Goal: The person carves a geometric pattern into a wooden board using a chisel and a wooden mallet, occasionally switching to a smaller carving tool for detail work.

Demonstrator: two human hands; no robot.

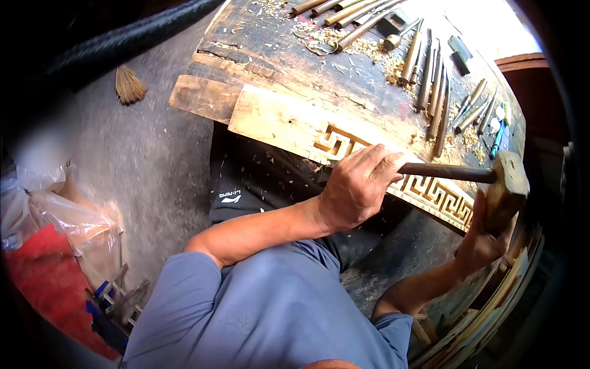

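Observation:
A wooden mallet (455, 173) with a dark handle and a blocky head lies across the space between my two hands. My left hand (359, 187) is closed round the end of its handle. At the other end, my right hand (482, 243) grips the lower part of the head, partly hidden by it. Beneath them is a pale wooden board (273, 120), lying along the near edge of the workbench. A stepped key pattern (433, 195) is carved into it; my left hand covers part of the carving.
Several carving chisels (433, 92) lie on the worn workbench (264, 67) beyond the board, among wood shavings (322, 42). A black block (460, 52) sits near the far right. On the floor at left are a small straw brush (129, 85), plastic bags (77, 206) and red cloth (46, 277).

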